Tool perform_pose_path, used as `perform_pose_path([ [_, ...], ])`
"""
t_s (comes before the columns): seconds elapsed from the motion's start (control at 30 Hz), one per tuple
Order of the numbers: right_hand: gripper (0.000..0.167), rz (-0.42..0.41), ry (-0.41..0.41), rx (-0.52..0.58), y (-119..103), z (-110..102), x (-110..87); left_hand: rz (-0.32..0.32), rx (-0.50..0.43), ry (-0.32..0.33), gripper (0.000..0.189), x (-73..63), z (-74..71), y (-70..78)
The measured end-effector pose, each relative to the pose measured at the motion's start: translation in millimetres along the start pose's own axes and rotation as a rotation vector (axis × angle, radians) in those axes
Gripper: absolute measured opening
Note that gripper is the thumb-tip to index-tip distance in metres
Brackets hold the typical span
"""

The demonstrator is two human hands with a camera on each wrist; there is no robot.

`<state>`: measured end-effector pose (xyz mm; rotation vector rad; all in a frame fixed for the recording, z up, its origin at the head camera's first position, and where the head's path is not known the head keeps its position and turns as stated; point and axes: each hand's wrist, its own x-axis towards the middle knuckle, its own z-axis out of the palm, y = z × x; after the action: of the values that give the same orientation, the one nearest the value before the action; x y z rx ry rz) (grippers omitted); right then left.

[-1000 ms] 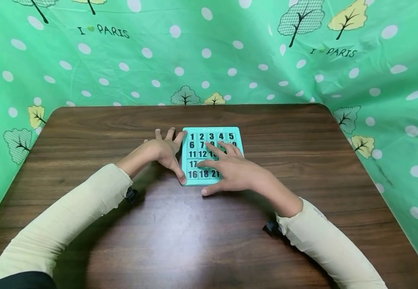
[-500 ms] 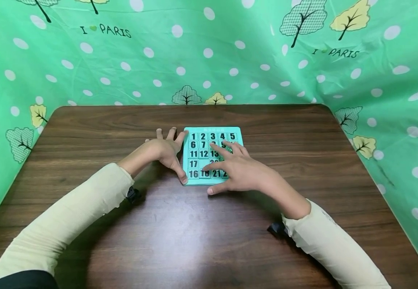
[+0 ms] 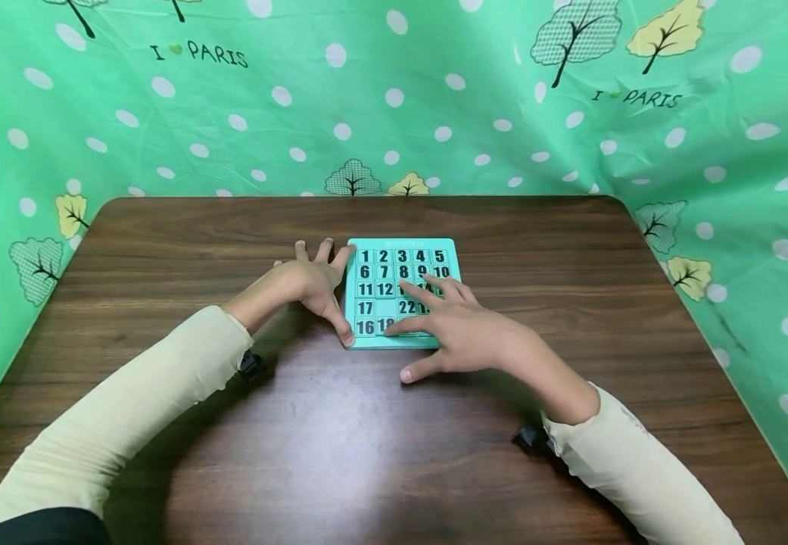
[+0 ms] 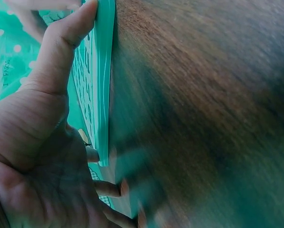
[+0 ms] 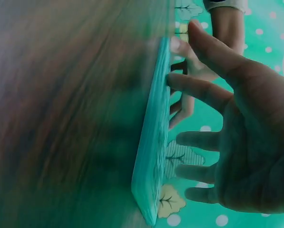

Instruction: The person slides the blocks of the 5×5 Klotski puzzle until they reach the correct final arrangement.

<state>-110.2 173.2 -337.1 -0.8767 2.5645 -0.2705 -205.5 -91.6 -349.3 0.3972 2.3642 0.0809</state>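
A teal number slide puzzle (image 3: 400, 244) lies flat on the table, its black-numbered tiles in rows. One cell without a number shows between the 17 tile (image 3: 365, 308) and the 22 tile (image 3: 407, 307). My left hand (image 3: 308, 284) is spread along the puzzle's left side, thumb at the near corner and index finger at the far one. Over the lower right part is my right hand (image 3: 471, 329), its index fingertip on the 18 tile (image 3: 385, 325). Its other fingers reach out straight above the board, hiding several tiles. In the right wrist view, the index finger (image 5: 199, 90) meets the puzzle's surface.
The brown wood-grain table (image 3: 284, 462) extends around the puzzle on all sides. A green dotted curtain (image 3: 394, 68) with printed trees hangs behind and along both sides. Dark wrist devices (image 3: 533, 439) sit under the cream sleeves (image 3: 646, 462).
My right hand has drawn slightly right and nearer. Its index fingertip has gone from the cell beside 17 down onto the 18 tile. The left hand holds its place.
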Motion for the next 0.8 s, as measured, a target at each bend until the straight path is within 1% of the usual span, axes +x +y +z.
perform_pose_path([
  [0.13,0.073,0.04,0.031,-0.034,4.2,-0.7,9.5,-0.005,0.0,0.008,0.176,-0.4,-0.7,-1.2],
  [0.2,0.072,0.044,0.039,-0.017,6.8,-2.7,8.8,-0.003,-0.001,0.007,0.175,-0.4,-0.7,-1.5],
  [0.37,0.06,0.039,0.034,0.022,12.5,-4.9,-12.6,0.009,0.003,0.007,0.175,-1.1,-0.6,-0.4],
  [0.43,0.059,0.041,0.025,0.033,13.1,-3.7,-18.7,0.007,0.003,0.01,0.175,-1.4,-0.7,-0.2],
  [0.5,0.062,0.027,0.007,0.043,11.9,-1.8,-18.8,0.003,0.001,0.011,0.176,-1.8,-0.8,-0.4],
  [0.6,0.07,0.006,0.002,0.063,9.8,0.0,-11.1,0.002,-0.002,0.011,0.175,-1.8,-0.5,-1.0],
  [0.7,0.076,0.039,0.031,0.051,10.6,-1.4,-3.7,0.008,-0.005,0.012,0.174,-1.7,-0.1,-1.2],
  [0.8,0.078,0.075,0.037,0.037,13.3,-2.2,-4.4,0.01,-0.007,0.009,0.174,-1.7,0.7,-0.8],
])
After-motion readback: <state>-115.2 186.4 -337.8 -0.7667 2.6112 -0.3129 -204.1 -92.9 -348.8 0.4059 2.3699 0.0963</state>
